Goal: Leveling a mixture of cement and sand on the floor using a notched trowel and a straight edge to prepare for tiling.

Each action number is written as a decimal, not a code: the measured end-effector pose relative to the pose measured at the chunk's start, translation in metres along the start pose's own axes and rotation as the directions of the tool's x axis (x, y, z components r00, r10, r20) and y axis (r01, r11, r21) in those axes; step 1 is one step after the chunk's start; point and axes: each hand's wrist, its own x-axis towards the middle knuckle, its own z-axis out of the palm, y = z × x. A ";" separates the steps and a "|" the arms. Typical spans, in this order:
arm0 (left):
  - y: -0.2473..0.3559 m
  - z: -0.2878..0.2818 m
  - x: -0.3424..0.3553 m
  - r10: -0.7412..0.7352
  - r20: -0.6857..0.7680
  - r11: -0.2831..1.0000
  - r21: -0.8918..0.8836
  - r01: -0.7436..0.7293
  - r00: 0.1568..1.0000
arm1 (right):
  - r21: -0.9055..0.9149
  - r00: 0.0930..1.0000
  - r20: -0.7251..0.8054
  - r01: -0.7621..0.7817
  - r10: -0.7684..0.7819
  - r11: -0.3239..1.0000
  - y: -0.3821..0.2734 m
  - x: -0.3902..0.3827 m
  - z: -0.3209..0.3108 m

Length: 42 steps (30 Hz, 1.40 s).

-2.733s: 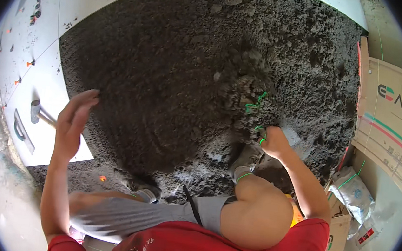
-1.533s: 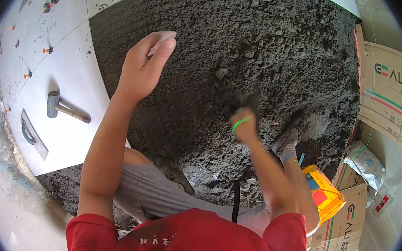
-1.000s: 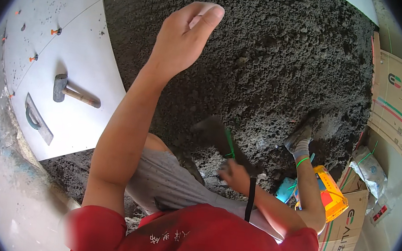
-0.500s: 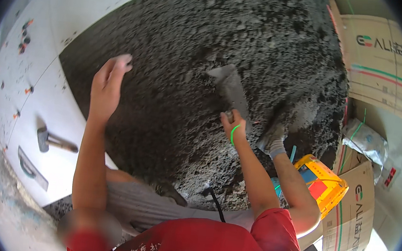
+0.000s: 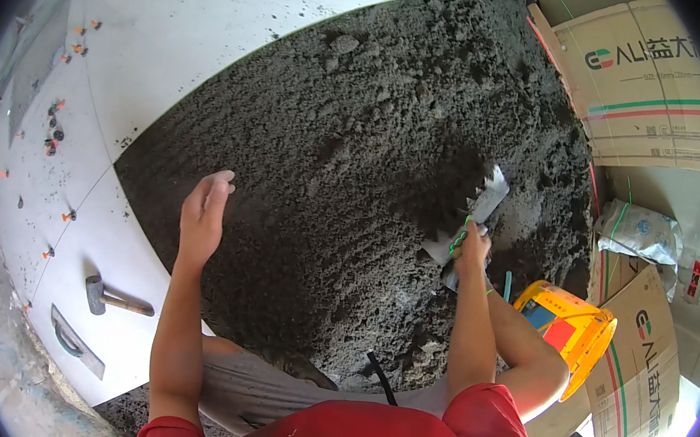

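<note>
My right hand [image 5: 473,249] is closed on a metal trowel [image 5: 486,202], its blade tilted over the dark, crumbly mortar bed [image 5: 356,152] right of centre, with green light streaks near my fingers. My left hand [image 5: 206,213] hangs over the left part of the bed, fingers loosely extended and slightly bent, holding nothing visible. On the white tiles [image 5: 218,12] at lower left lie a rubber mallet [image 5: 96,295] with a wooden handle and a flat trowel [image 5: 77,341], neither touched by me.
Orange levelling clips [image 5: 68,216] dot the left tiles. A bright yellow container [image 5: 578,342] stands beside my right leg. Large cardboard sheets [image 5: 653,138] line the right, with a silvery bag [image 5: 644,232] between them. A rough wall edge [image 5: 9,346] curves along the left.
The trowel in my right hand has swung up and to the right from low in the middle. My left hand has come down and left, and the view has shifted.
</note>
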 end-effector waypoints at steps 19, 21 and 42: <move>0.022 -0.033 -0.022 0.001 -0.085 1.000 -0.009 -0.002 0.996 | -0.332 0.299 0.940 0.696 0.163 0.637 0.031 -0.207 0.223; 0.019 -0.034 -0.020 -0.017 -0.085 0.999 -0.044 0.013 0.996 | -0.275 0.098 0.922 0.847 0.375 0.455 0.044 -0.227 0.224; 0.117 0.097 0.005 -0.013 -0.344 0.883 0.436 0.172 0.939 | -0.536 0.582 0.812 0.711 0.048 0.456 -0.282 0.246 0.231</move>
